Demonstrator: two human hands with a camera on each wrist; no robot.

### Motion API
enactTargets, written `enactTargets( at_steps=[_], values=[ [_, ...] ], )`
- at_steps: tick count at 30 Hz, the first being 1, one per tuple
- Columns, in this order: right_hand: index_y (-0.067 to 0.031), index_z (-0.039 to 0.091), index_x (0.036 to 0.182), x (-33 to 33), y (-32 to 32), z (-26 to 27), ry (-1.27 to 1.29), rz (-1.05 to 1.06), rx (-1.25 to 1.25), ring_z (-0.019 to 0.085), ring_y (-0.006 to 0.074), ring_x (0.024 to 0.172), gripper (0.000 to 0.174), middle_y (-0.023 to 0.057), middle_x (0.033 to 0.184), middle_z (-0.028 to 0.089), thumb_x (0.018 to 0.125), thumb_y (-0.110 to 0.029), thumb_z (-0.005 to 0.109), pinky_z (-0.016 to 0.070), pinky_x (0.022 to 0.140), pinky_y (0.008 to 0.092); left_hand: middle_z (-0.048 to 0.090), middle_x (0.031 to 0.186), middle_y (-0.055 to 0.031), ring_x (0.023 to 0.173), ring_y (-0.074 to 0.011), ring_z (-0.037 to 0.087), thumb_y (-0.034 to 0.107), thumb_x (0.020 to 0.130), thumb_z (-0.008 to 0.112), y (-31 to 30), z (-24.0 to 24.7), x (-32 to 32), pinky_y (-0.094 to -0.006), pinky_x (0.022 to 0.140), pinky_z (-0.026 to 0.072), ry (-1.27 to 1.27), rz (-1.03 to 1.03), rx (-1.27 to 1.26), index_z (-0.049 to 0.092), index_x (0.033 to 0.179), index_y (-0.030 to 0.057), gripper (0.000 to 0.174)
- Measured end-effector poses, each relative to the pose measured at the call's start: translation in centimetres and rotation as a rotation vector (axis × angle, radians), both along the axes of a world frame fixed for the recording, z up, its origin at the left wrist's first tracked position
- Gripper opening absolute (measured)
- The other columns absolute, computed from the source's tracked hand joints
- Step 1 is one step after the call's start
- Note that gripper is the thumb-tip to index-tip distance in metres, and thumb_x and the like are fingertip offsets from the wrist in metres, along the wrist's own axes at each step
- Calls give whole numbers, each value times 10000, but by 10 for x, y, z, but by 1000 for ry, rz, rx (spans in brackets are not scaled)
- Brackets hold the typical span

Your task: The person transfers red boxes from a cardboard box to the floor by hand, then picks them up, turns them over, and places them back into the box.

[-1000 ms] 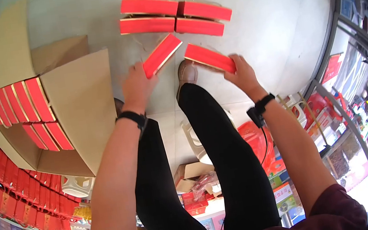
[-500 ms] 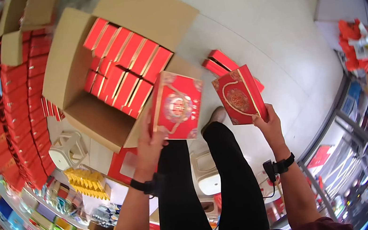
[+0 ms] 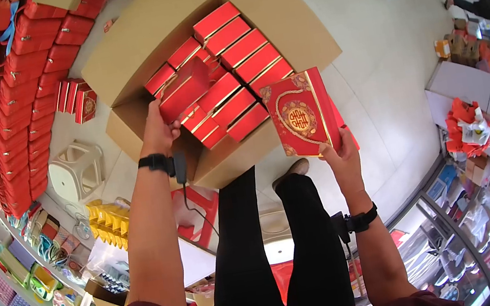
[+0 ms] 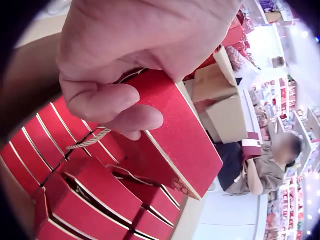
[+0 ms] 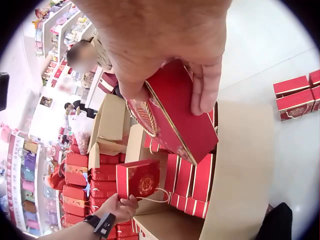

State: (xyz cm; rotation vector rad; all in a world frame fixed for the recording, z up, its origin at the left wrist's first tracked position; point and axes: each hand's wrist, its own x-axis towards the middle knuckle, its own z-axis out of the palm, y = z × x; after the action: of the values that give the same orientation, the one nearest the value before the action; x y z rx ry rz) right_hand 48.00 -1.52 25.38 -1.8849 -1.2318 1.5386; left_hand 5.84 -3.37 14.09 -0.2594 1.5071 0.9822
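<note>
Left hand [image 3: 158, 131], right hand [image 3: 343, 157] curled round red boxes [image 3: 299, 113].

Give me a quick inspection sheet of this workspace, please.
Surface: pale floor bearing an open carton.
Job's things: red boxes in rows inside the carton; further boxes on the floor outside.
Clutter: white stool and yellow packets nearby.
Grips: left grip holds a tilted red box; right grip holds a patterned red box.
Cables: dark cables at both wrists.
Surroundings: stacked red packages; a person in the background.
</note>
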Motion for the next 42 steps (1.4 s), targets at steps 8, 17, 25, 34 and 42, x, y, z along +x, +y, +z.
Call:
enactTargets(
  at_steps=[8, 17, 25, 34, 42],
  values=[
    [32, 537, 1296, -46, 12, -9, 39, -35, -35, 604, 141, 1035, 457, 97, 1156, 636, 921, -155, 719, 514, 914, 307, 658, 805, -48, 507, -77, 490, 520, 988, 507, 39, -49, -15, -194, 393, 332, -83, -148, -227, 580, 1081, 207, 335],
    [37, 517, 1308, -53, 42, -35, 73, 87, -27, 601, 122, 1043, 467, 90, 1195, 616, 923, -128, 724, 521, 911, 287, 675, 710, -81, 499, -125, 543, 572, 1002, 326, 70, -83, 17, -291, 490, 445, 106, -506, -296, 641, 1058, 130, 546],
    [44, 485, 1332, -70, 68, -43, 216, 64, -154, 642, 135, 979, 484, 113, 1146, 642, 946, -159, 696, 557, 816, 279, 630, 1271, -293, 1200, -400, 619, 618, 1046, 185, 62, -125, 3, -476, 1014, 468, 999, -1253, -258, 602, 1283, 9, 775],
    [53, 487, 1321, -107, 94, -39, 364, 74, -430, 724, 189, 858, 543, 142, 1119, 674, 973, -325, 666, 579, 756, 296, 648, 1252, -214, 1110, -305, 647, 552, 1028, 499, 15, -22, 21, -416, 952, 509, 663, -557, 62, 577, 1332, 12, 625],
    [47, 476, 1323, -153, 92, -50, 508, 53, -535, 731, 217, 877, 609, 151, 1110, 671, 960, -396, 682, 590, 760, 320, 575, 1341, -189, 1234, -254, 578, 635, 1032, 421, -15, 72, 69, -398, 998, 494, 145, -172, 160, 402, 1484, -50, 821]
  ],
)
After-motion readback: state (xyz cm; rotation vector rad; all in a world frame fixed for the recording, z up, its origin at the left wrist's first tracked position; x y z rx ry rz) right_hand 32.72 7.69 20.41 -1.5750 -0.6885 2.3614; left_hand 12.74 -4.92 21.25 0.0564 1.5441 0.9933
